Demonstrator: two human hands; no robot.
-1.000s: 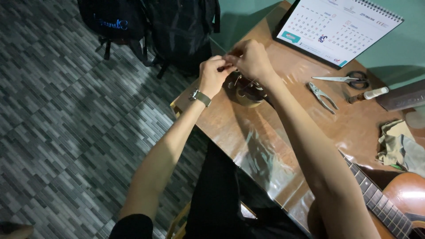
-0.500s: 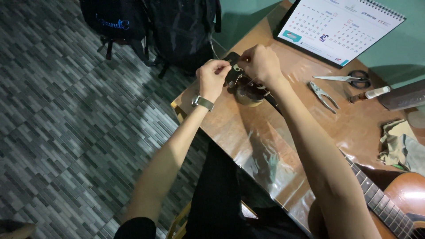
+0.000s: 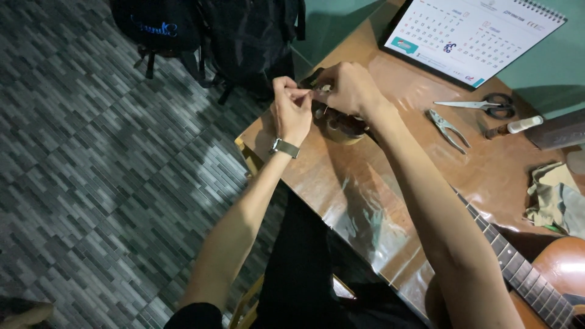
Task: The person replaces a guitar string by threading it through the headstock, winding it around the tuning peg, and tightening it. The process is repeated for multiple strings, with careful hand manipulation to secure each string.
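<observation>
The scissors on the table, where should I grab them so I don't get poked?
Take the scissors by the dark finger loops, coming from the right end near the small white bottle. They lie flat on the brown table, blades closed and pointing left, so the loops are the safe, open part.

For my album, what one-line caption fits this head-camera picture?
Two hands, left hand and right hand, meet at a guitar head over a brown table, pliers nearby.

Grey herringbone tile floor (image 3: 109, 183); teal wall (image 3: 548, 67); glossy brown worktop (image 3: 378, 183) catching glare; black backpacks (image 3: 244, 42) leaning at floor level.
</observation>
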